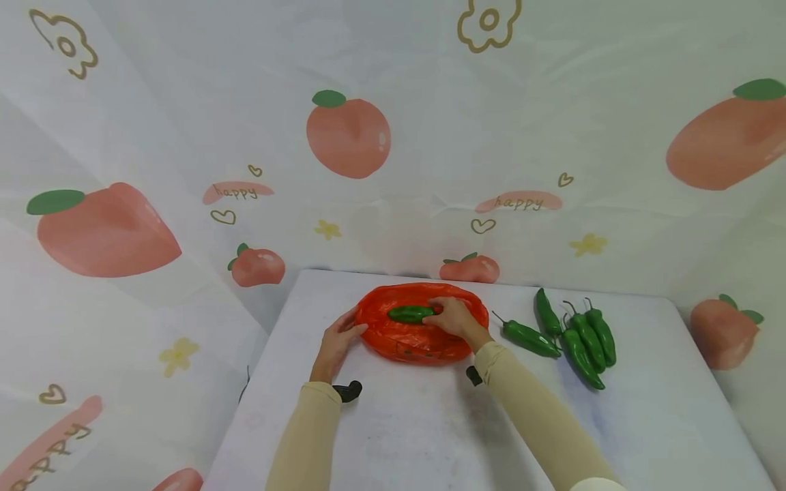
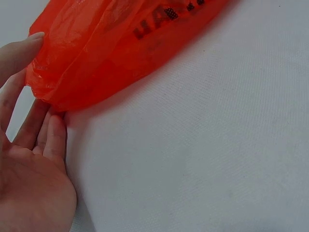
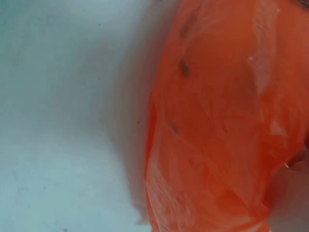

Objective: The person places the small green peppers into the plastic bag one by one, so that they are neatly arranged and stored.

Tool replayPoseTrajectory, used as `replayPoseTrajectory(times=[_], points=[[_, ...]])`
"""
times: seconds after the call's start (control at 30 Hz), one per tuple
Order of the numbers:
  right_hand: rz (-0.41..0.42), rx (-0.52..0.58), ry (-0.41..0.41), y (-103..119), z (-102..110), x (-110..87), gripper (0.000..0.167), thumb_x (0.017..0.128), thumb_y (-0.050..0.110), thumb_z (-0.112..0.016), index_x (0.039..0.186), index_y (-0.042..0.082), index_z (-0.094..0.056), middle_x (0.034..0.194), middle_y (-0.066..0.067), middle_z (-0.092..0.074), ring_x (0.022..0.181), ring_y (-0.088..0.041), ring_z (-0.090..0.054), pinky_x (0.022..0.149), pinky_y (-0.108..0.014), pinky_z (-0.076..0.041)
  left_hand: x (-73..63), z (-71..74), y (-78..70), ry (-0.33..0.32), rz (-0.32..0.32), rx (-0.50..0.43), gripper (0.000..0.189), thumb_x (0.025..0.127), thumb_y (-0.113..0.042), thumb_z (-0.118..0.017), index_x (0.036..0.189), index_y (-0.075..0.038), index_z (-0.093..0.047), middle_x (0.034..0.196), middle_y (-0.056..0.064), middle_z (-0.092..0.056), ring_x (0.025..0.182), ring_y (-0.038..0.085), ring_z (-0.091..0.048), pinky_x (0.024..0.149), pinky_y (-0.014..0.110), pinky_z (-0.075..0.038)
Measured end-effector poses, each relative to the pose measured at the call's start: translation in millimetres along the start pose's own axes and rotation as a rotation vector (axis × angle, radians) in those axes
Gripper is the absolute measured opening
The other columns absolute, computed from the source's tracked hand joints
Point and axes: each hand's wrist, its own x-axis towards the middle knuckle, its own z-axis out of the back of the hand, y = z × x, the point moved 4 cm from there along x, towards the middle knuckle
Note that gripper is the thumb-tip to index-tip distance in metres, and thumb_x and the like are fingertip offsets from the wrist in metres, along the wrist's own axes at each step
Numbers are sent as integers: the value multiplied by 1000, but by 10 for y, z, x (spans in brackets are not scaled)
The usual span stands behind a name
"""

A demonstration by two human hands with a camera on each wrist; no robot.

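A red plastic bag [image 1: 393,344] lies spread on the table with its mouth wide, like a shallow bowl. My left hand [image 1: 337,341] holds its left side; in the left wrist view the thumb [image 2: 29,50] touches the bag [image 2: 106,63] while the other fingers reach under and behind its edge. Over the bag's opening, my right hand [image 1: 453,318] grips one end of a green chili pepper [image 1: 410,314], which lies sideways. The right wrist view is blurred; the bag [image 3: 212,125] fills much of it and the pepper is out of sight there.
Several more green peppers [image 1: 580,348] lie in a group on the table [image 1: 417,429] to the right of the bag, with a nearer single pepper [image 1: 529,338] beside them. A fruit-printed cloth [image 1: 417,225] hangs behind the table and along the sides.
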Motion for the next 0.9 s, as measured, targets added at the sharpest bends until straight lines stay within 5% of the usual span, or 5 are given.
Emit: replayPoseTrajectory(times=[0.53,0.7,0.9], points=[[106,-81,49,270,78,-265,67,93,40,-73,152,17,-49,151,-7,-55,134,-30,-52,111,-53,-49,45,45,61,3,17,14,59,94,-21,-75,149,-24,-53,158,3,-49,148,26,-44,122,44,-39],[210,-154,-2,391,121,-338,69,94,42,-72,153,15,-48,159,-10,-46,146,-32,-42,116,-57,-44,13,65,10,7,10,20,59,95,-20,-73,150,-23,-52,158,3,-48,149,27,-43,123,44,-37],[326,-370,-122,419,175,-432,75,94,50,-68,156,17,-42,164,-10,-37,150,-36,-36,121,-60,-36,55,42,39,7,11,10,58,95,-20,-73,149,-24,-54,158,3,-48,148,27,-44,123,44,-38]])
